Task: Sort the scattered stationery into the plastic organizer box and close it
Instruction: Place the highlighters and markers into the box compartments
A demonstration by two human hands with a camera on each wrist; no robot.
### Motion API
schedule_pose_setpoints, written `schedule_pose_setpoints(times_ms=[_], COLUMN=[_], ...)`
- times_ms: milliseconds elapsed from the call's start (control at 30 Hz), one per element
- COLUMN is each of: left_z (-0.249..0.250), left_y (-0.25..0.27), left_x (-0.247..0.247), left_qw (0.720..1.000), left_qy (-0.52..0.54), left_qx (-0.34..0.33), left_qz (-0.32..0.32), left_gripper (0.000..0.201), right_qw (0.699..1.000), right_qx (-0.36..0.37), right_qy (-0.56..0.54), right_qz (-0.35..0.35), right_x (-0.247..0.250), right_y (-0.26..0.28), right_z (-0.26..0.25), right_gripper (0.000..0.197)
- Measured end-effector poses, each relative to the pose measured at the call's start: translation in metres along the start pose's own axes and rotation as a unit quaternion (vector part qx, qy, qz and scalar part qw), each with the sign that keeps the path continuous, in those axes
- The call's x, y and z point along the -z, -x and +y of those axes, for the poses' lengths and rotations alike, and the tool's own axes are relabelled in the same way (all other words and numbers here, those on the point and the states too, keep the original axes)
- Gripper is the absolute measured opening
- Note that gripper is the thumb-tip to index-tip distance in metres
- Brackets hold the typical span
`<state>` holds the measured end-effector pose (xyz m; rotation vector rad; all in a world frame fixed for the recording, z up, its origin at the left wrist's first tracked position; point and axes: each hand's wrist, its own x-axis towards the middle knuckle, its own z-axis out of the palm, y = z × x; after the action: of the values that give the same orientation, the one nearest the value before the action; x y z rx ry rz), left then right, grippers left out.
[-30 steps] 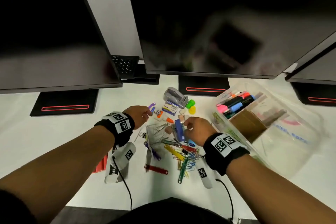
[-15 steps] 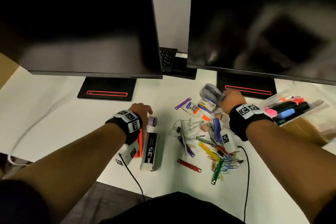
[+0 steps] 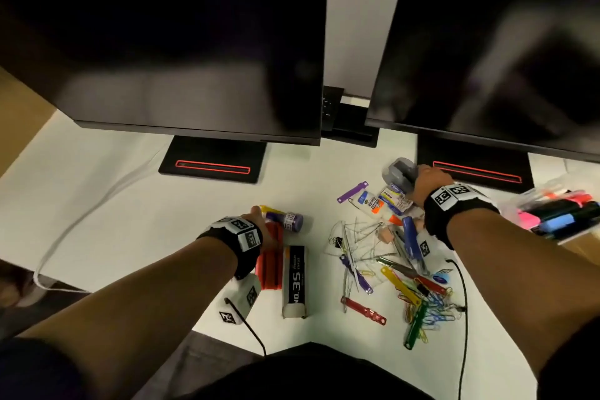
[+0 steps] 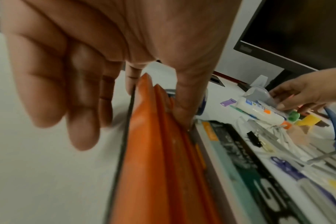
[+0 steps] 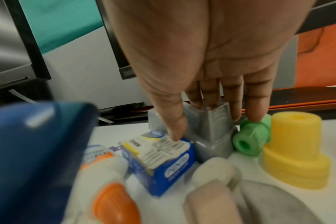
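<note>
The left hand [image 3: 259,230] lay over the far end of a flat orange-red pack [image 3: 269,266], thumb [image 4: 184,106] down along 1 side and a fingertip at the opposite edge, the other fingers [image 4: 71,94] loosely extended above the white desk [image 3: 130,204]; whether it actually gripped the pack cannot be told. Just beyond its fingertips lay a purple glue stick [image 3: 292,221], and beside the thumb a long black box marked No. 35 [image 3: 294,281].

The right hand [image 3: 430,183] reached over the grey stapler [image 5: 211,136], fingers [image 5: 209,94] laid on its top and thumb touching a small blue staple box [image 5: 163,163]; it had not closed around anything. Beside its little finger sat a green foam grip [image 5: 249,137] and a yellow 1 [image 5: 295,153]. Nearer the wrist lay a white glue bottle [image 3: 373,203] and loose paper clips [image 3: 428,305]. The plastic organizer box [image 3: 558,214], holding markers, stood open just outside the right forearm.
</note>
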<state>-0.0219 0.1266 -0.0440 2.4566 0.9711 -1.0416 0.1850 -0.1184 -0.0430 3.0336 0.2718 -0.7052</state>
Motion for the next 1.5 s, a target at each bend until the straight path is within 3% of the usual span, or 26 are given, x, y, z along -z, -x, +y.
schedule_pose_setpoints(times_ms=[167,267,467,567,633,933,1167,1400,1500], left_z=[0.024,0.042,0.068,0.074,0.075,0.087,0.134,0.222,0.250], left_y=[0.000,0.001,0.006,0.010,0.013,0.026,0.045,0.090,0.107], left_x=[-0.002,-0.002,-0.007,-0.006,0.001,0.044,0.051,0.047,0.036], left_qw=[0.999,0.995,0.981,0.976,0.975,0.952,0.930,0.889,0.878], left_qy=[0.027,0.035,0.056,0.065,0.065,0.136,0.173,0.182,0.137], left_qx=[-0.042,-0.098,-0.188,-0.208,-0.213,-0.259,-0.315,-0.416,-0.454], left_qz=[0.007,0.002,-0.008,-0.012,-0.003,0.088,0.077,0.059,0.060], left_gripper=[0.075,0.058,0.055,0.051,0.050,0.046,0.038,0.030,0.027], right_qw=[0.999,0.998,1.000,1.000,0.999,0.991,0.942,0.894,0.871], right_qx=[-0.025,-0.014,-0.017,-0.002,-0.002,-0.022,-0.012,-0.072,-0.114], right_qy=[-0.041,-0.049,-0.010,-0.020,-0.042,-0.134,-0.318,-0.419,-0.443], right_qz=[-0.025,-0.032,-0.019,-0.003,-0.012,0.014,0.104,0.143,0.177], right_x=[-0.001,-0.004,-0.005,-0.004,-0.005,0.004,0.045,0.061,0.061], right_y=[0.002,0.007,0.015,0.013,0.011,0.021,0.074,0.132,0.153], right_z=[0.005,0.013,0.022,0.013,0.009,0.018,0.040,0.115,0.153], right_gripper=[0.060,0.054,0.044,0.058,0.069,0.059,0.050,0.046,0.044])
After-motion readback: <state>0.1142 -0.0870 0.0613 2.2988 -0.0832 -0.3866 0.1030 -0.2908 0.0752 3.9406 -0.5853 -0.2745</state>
